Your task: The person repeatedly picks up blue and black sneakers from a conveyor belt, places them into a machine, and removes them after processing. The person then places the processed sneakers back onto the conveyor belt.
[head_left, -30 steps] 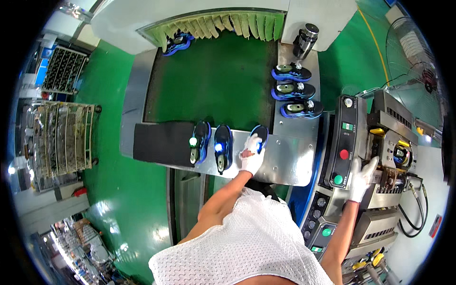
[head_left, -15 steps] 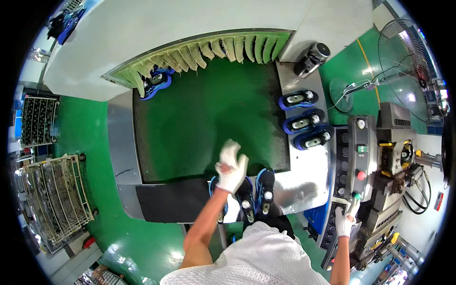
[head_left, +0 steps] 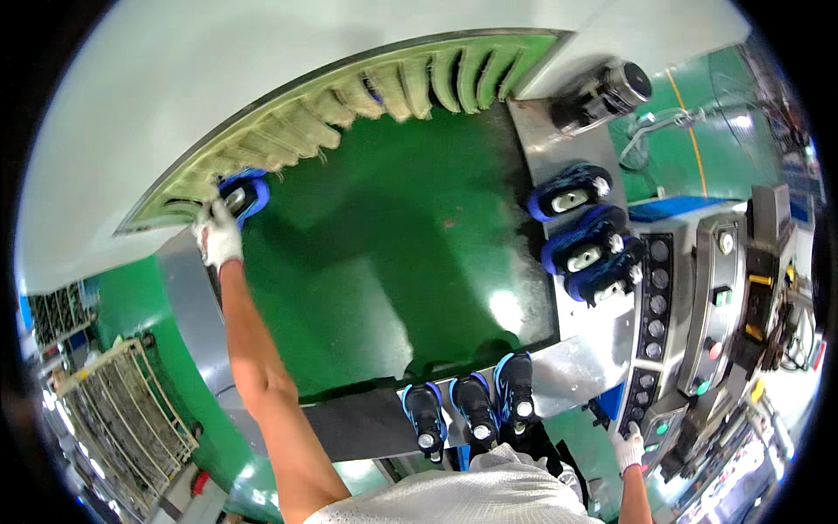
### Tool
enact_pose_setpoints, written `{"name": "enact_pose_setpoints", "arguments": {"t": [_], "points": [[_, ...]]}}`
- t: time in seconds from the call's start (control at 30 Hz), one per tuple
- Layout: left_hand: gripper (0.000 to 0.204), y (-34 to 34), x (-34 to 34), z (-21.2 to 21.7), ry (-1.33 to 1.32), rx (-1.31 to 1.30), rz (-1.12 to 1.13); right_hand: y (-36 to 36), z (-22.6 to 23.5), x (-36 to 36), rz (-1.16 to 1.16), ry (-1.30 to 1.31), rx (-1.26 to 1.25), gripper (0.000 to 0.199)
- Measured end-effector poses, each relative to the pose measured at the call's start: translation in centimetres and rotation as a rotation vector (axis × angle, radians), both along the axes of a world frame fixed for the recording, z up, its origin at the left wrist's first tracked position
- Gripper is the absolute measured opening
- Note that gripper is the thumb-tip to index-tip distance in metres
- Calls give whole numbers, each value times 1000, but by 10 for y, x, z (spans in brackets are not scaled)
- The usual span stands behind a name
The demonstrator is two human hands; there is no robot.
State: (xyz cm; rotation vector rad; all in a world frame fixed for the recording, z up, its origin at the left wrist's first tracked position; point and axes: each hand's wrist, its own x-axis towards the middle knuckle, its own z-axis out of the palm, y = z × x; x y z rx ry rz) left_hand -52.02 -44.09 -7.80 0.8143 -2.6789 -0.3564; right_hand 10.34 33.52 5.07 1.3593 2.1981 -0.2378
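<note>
My left hand, in a white glove, reaches to the far left corner of the green conveyor belt. Its fingers, apart and slightly blurred, are at the edge of a black and blue shoe beside the strip curtain; whether they touch it is unclear. Low on the right, my gloved right hand is beside the control panel, fingers extended and holding nothing. Along the front ledge stand three black and blue shoes, including a left one, a middle one and a right one.
Three more shoes sit on the metal ledge at the right. Behind them stands a dark cylindrical container. Fabric strips hang across the machine opening. Control panels line the right side; a wire rack stands at the left.
My left hand has moved from over the front shoes to the shoe at the far left. My right hand has come away from the panel's green button. The view has shifted and tilted.
</note>
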Motion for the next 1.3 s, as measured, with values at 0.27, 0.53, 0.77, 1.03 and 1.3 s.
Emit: {"name": "enact_pose_setpoints", "arguments": {"t": [0.27,0.53,0.77,1.03,1.3], "points": [[21,51,120,-6,184,-151,-340,-53,1,-83,62,49,-261,76],[16,291,256,105,-15,487,-994,-150,77,-186,446,491,-592,80],[24,517,341,211,-198,797,-1686,-123,90,-164,694,799,-232,68],[55,707,428,315,-244,667,-2289,-9,174,-2,-294,954,-586,83],[63,903,566,338,-448,1054,-2159,25,154,191,-1154,2095,-847,41]]}}
